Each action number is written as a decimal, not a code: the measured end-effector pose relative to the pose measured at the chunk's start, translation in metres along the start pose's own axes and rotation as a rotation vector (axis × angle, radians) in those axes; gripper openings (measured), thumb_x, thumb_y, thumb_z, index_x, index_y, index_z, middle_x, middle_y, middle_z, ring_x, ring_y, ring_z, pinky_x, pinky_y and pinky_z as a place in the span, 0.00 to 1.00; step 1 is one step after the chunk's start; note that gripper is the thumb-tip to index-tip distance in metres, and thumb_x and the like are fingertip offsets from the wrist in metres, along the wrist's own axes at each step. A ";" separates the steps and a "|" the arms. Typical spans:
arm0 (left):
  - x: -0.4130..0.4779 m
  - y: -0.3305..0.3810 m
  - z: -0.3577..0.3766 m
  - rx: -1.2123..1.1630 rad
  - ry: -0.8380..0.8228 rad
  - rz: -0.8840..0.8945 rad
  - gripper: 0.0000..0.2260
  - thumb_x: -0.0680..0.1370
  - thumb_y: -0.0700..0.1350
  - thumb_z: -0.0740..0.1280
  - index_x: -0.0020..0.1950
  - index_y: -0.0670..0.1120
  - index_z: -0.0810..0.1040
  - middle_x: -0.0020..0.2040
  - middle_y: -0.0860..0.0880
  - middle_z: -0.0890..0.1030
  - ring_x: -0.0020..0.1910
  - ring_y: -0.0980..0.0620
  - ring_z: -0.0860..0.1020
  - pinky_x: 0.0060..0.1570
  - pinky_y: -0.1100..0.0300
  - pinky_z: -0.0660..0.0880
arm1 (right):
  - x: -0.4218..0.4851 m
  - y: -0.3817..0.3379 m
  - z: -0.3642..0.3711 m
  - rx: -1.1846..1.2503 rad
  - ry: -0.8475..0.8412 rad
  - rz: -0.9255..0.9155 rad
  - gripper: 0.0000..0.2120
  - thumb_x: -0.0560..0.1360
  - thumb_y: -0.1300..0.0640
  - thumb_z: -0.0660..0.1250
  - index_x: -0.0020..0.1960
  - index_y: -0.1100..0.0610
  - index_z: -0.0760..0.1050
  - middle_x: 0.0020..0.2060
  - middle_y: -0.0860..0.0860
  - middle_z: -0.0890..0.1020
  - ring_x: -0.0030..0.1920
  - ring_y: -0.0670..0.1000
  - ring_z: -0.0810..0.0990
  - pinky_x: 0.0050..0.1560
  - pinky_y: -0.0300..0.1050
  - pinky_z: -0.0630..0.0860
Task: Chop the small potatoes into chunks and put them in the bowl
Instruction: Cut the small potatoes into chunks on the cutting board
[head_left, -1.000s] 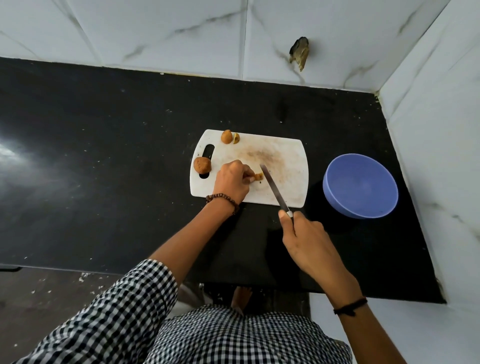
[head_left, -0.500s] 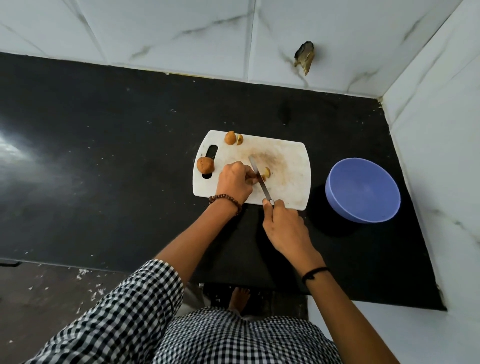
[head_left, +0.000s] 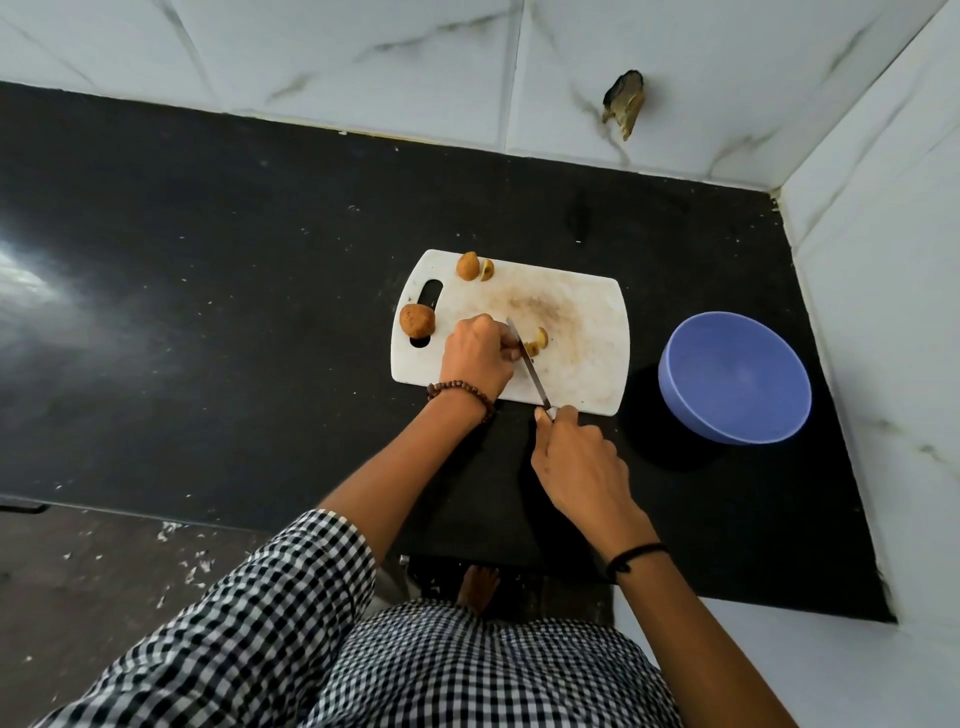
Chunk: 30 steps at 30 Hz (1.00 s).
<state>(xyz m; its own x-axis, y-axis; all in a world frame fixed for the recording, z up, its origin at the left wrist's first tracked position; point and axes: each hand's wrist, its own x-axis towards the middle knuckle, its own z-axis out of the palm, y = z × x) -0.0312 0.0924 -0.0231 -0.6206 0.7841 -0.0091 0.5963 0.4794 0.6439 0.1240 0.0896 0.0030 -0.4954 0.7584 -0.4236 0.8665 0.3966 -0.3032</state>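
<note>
right hand (head_left: 576, 457) grips knife (head_left: 527, 361); left hand (head_left: 480, 353) pinches potato piece (head_left: 535, 344); a rolling piece risks nicked fingertips (head_left: 511, 347).

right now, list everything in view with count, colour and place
counter: 1, black, under everything
wall: white marbled tiles, behind and at right
hole: 1, brown, in the back wall
board: 1, white, stained, mid-counter
left potato: 1, brown, by the board's handle slot
far potato: 1, brown, board's far edge
piece: 1, yellowish, beside the far potato
cut potato: 1, yellow-brown, at the blade
knife: 1, steel, across the board's near half
bowl: 1, blue, right of the board
shirt: 1, black-white check, bottom
left hand: fingers curled on the cut potato
right hand: grips the knife
</note>
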 end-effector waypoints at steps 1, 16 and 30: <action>0.000 0.000 0.000 0.001 0.002 0.001 0.07 0.73 0.35 0.68 0.45 0.43 0.85 0.44 0.46 0.82 0.44 0.49 0.79 0.47 0.55 0.78 | -0.002 0.001 0.000 0.003 -0.012 0.005 0.18 0.86 0.45 0.49 0.60 0.58 0.68 0.51 0.57 0.78 0.52 0.58 0.80 0.48 0.54 0.76; 0.002 -0.004 0.003 -0.020 -0.015 -0.027 0.02 0.74 0.39 0.71 0.44 0.43 0.83 0.44 0.47 0.82 0.43 0.50 0.79 0.45 0.55 0.79 | -0.030 0.031 -0.028 0.019 -0.168 0.052 0.17 0.85 0.43 0.49 0.54 0.53 0.70 0.41 0.50 0.75 0.38 0.47 0.75 0.36 0.43 0.68; 0.001 0.013 0.009 0.079 -0.074 0.024 0.08 0.72 0.48 0.74 0.48 0.46 0.82 0.48 0.48 0.78 0.45 0.49 0.77 0.46 0.55 0.78 | -0.026 0.042 -0.033 0.479 0.024 0.135 0.21 0.84 0.41 0.54 0.42 0.56 0.71 0.37 0.54 0.76 0.37 0.49 0.77 0.37 0.44 0.71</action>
<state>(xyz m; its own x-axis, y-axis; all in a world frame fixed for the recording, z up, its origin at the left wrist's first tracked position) -0.0199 0.1032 -0.0211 -0.5684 0.8210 -0.0531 0.6504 0.4879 0.5822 0.1752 0.1035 0.0292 -0.3738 0.8009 -0.4679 0.7943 0.0159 -0.6073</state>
